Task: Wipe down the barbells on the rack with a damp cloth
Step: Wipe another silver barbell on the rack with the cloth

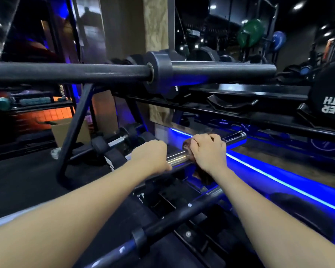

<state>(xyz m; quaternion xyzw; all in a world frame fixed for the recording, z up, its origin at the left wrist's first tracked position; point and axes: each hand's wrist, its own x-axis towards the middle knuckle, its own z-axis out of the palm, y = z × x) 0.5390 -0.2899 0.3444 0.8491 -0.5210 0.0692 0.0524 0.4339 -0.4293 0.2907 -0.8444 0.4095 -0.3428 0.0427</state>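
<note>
A chrome barbell (179,158) lies across the middle level of the black rack (74,132). My left hand (152,156) grips its shaft. Just to the right, my right hand (209,151) grips a dark brown cloth (189,147) wrapped round the same bar, and a loose end of the cloth hangs below the bar. The bar's sleeve end (238,137) sticks out past my right hand. A thick dark barbell (104,71) with its collar and sleeve (220,69) rests on the top level. Another dark barbell (182,213) lies on the lowest level, nearest me.
Dumbbells (116,141) sit behind the rack at left. A blue light strip (278,182) runs along the floor at right. A black weight plate with white lettering (329,99) and a green plate (250,32) stand at right. A cardboard box (66,130) is on the floor.
</note>
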